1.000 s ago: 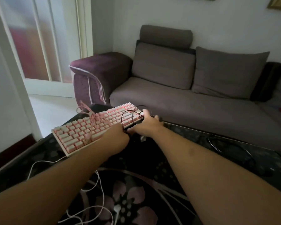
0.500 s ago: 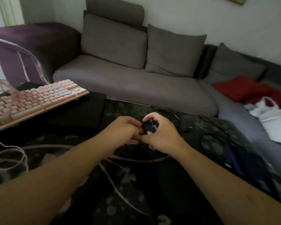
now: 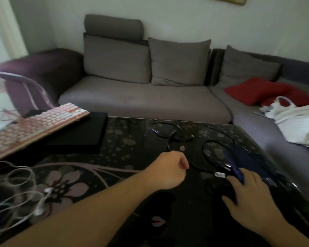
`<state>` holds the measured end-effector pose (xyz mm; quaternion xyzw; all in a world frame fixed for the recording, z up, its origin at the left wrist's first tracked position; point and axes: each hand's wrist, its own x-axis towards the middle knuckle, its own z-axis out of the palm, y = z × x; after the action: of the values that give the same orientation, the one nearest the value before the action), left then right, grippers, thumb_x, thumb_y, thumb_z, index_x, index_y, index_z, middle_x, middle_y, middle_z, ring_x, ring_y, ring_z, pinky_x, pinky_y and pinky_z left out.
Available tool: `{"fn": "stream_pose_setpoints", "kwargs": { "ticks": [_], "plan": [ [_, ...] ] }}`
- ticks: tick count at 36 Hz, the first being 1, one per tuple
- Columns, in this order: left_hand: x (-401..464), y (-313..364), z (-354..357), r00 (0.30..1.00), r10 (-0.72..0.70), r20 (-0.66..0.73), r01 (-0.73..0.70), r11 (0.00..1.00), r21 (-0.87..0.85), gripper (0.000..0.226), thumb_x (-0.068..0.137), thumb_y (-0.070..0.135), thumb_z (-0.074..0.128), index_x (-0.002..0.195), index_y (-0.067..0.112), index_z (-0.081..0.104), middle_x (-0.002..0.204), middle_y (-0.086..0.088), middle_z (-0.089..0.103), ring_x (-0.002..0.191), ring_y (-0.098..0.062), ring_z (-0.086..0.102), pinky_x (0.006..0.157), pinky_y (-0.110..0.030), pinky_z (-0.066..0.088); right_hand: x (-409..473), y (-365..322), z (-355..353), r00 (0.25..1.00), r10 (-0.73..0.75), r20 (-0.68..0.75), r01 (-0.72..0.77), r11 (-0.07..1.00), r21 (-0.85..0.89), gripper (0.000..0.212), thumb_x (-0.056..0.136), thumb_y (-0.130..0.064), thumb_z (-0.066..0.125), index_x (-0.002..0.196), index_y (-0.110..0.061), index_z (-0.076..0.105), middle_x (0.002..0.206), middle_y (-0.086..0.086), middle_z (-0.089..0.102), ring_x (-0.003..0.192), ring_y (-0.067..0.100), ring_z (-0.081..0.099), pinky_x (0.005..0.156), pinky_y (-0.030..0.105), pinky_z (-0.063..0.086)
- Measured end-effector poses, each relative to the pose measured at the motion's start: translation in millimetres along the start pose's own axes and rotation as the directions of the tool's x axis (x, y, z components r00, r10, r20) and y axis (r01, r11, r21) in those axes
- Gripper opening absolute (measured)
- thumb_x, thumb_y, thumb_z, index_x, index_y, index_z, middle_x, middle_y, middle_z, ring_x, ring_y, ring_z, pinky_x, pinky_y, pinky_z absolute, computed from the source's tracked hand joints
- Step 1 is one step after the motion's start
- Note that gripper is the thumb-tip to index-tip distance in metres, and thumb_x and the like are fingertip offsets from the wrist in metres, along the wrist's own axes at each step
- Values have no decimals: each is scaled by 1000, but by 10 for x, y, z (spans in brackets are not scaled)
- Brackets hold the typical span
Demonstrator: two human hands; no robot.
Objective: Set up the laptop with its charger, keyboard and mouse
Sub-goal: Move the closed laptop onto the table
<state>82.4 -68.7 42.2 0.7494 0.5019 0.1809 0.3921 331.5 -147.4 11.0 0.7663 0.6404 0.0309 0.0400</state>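
The pink keyboard (image 3: 34, 126) lies at the left, tilted across a closed black laptop (image 3: 84, 134) on the dark floral table (image 3: 125, 157). My left hand (image 3: 169, 169) is a closed fist mid-table, and a thin black cable (image 3: 206, 152) runs out of it in loops to the right. My right hand (image 3: 248, 193) lies draped over a dark rounded shape that looks like the mouse (image 3: 227, 192), thumb and fingers around it. A silver USB plug (image 3: 221, 173) lies just beyond its fingertips, next to a blue item (image 3: 239, 161). No charger is recognisable.
White earphone cables (image 3: 16, 195) coil at the table's left front. More black cable loops (image 3: 165, 130) lie near the far edge. Behind the table is a grey sofa (image 3: 143, 100) with a red cushion (image 3: 260, 91) and a white bag (image 3: 296, 118).
The view has swung right, away from the keyboard. My hands, together on a small black object before, have separated; the right one moved right and down onto the mouse.
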Motion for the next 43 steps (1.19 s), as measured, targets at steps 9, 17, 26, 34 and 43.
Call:
{"fn": "stream_pose_setpoints", "kwargs": {
  "ticks": [9, 17, 26, 34, 43],
  "plan": [
    [-619, -1274, -1396, 929, -165, -331, 226, 962, 156, 23, 89, 12, 66, 108, 25, 65, 110, 6, 64, 102, -13, 65, 93, -35, 59, 374, -1823, -493, 975, -220, -34, 222, 965, 139, 63, 93, -44, 63, 150, -28, 43, 161, 0, 25, 152, 22, 25, 123, 32, 33],
    [-1056, -2414, -2725, 712, -235, -662, 606, 681, 411, 80, 79, 50, 79, 144, 17, 46, 147, -9, 45, 132, -28, 46, 109, -41, 44, 835, -3637, -358, 918, -392, 64, 276, 745, 608, 41, 93, -23, 66, 132, -24, 51, 129, -4, 46, 102, 7, 53, 82, 23, 47],
    [-717, -2939, -3489, 750, -357, -557, 652, 540, 532, 139, 49, 97, 66, 159, 23, 26, 165, -8, 31, 149, -34, 32, 120, -56, 31, 1132, -4856, -399, 937, -333, -104, 339, 801, 493, 51, 89, -29, 68, 136, -20, 51, 137, 3, 48, 127, 22, 49, 103, 38, 52],
    [-497, -3088, -3543, 739, -448, -504, 667, 595, 449, 142, 39, 96, 67, 157, 24, 32, 146, -13, 51, 124, -36, 56, 100, -52, 53, 1137, -4892, -219, 914, -359, -187, 404, 792, 457, 54, 89, -27, 70, 138, -20, 50, 138, 1, 46, 129, 20, 45, 107, 37, 49],
    [-1340, -3029, -3253, 736, -367, -569, 644, 639, 422, 137, 41, 94, 66, 155, 25, 32, 154, -9, 43, 129, -34, 53, 105, -50, 50, 813, -4619, -157, 887, -392, -244, 462, 765, 449, 46, 90, -24, 69, 131, -21, 50, 131, -2, 46, 124, 17, 44, 99, 28, 45]
  ]
}}
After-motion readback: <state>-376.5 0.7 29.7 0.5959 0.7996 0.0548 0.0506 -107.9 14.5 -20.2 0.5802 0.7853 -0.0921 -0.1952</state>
